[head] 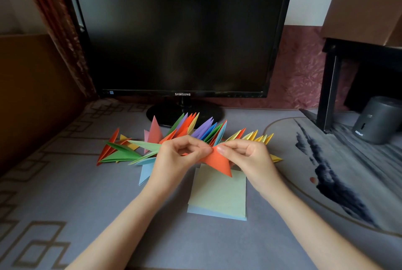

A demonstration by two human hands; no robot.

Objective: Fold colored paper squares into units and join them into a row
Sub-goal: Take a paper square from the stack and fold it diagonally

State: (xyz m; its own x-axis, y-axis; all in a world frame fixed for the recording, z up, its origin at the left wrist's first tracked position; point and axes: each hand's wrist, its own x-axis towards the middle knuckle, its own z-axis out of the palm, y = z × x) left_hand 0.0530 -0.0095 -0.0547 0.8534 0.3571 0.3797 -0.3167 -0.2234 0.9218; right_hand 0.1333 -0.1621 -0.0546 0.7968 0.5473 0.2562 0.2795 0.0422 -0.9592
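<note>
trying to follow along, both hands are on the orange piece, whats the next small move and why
Probably sharpen the top crease of the orange unit before joining it to the row. The left hand and right hand both pinch its top fold above the paper stack, and it looks not yet joined to the row behind.

Paper stack [217,193] before folded row [202,128], monitor [180,30] behind, perhaps a speaker [378,119] right

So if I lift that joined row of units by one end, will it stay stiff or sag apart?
Probably sags: the row is thin paper units, seemingly slotted together and fanning unevenly. It looks very light, so a push would likely slide it across the smooth mat. Its points may well bend if squeezed.
</note>
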